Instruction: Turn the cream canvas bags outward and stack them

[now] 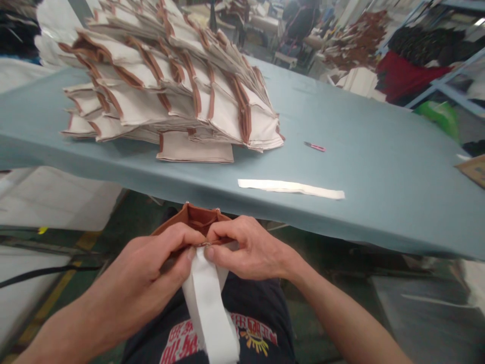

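Note:
Just off the table's front edge, my left hand [155,270] and my right hand [248,247] meet with thumbs and forefingers pinched together. Both pinch the top edge of a bag with brown inner sides [202,216], whose mouth gapes away from me. From between the fingertips a white fabric strap [214,313] hangs in a loop over my dark, printed clothing. A small dark spot shows at the pinched spot, too small to make out. Most of the bag lies hidden behind my hands.
On the blue-green table [364,151] a large pile of cream bags with brown edging [170,86] stands at the left. White fabric strips [290,188] lie near the front edge. Beyond them lie small thread snips [314,146]. A green plastic bag [439,117] is at the far right.

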Tool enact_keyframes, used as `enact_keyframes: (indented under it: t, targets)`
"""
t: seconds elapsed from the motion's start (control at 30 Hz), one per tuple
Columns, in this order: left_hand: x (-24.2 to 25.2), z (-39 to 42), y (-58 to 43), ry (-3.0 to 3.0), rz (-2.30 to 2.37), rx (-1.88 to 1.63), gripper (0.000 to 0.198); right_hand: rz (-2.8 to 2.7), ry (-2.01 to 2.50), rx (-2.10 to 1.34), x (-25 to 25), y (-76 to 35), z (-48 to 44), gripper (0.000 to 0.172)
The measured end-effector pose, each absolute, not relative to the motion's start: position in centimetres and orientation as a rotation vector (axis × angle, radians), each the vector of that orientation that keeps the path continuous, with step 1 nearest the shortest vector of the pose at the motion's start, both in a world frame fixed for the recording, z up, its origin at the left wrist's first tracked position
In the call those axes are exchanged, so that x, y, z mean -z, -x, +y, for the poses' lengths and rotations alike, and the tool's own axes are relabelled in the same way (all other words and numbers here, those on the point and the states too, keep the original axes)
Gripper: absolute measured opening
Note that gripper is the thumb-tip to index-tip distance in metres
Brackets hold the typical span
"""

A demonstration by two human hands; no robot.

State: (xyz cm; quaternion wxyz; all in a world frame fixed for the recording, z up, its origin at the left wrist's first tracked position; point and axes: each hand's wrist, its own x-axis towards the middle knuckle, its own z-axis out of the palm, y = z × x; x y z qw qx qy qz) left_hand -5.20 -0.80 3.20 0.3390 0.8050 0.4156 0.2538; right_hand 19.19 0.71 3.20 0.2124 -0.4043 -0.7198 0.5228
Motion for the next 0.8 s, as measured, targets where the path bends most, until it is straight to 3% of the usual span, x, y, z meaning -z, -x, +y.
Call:
enact_keyframes:
  t: [0.23, 0.4, 0.63, 0.8]
  targets:
    - [-2.6, -1.1, 4.8, -2.427, 0.874, -0.815, 0.025, -1.898, 1.063, -1.583, -2.9, -19.8, 0.4, 0.010]
    - [-2.0, -0.9, 5.6, -2.538, 0.707, -0.742, 0.026, -1.776, 1.029, -1.752, -2.2, -19.8, 0.1, 0.009]
    - [-1.6, -1.9, 6.8, -2.466, 0.693, -0.824, 0.044, -1.274, 0.879, -2.120, -0.3, -19.2, -0.9, 0.042]
    - [-1.2, -2.2, 6.2, -2.553, 0.691, -0.916, 0.035, -1.206, 0.863, -2.199, 0.0, -19.3, -1.0, 0.058]
